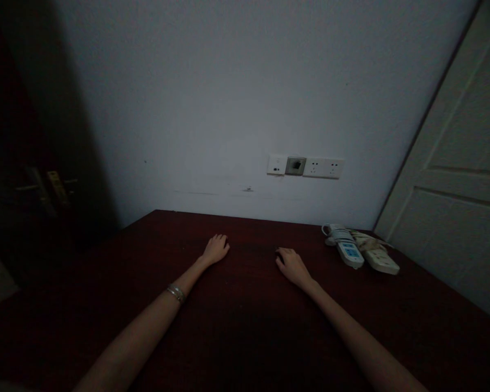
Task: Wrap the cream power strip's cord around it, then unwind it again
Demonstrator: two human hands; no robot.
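A dark red desk [245,305] spreads from the near edge to the far wall, with a silvery bracelet [176,293] on the left wrist above its near left part. Farther in, the right hand [293,265] rests palm down right of the middle, its grip slack, thumb spread from bent fingers. The left hand [215,249] lies slightly farther, left of the middle, its grip loosely curled with a small gap at the thumb. Right of the right hand, well apart, two corded power strips [351,253] lie side by side on the desk's far right, the left one blue-faced. Beyond, a row of wall sockets [322,167] crosses the pale wall [228,109].
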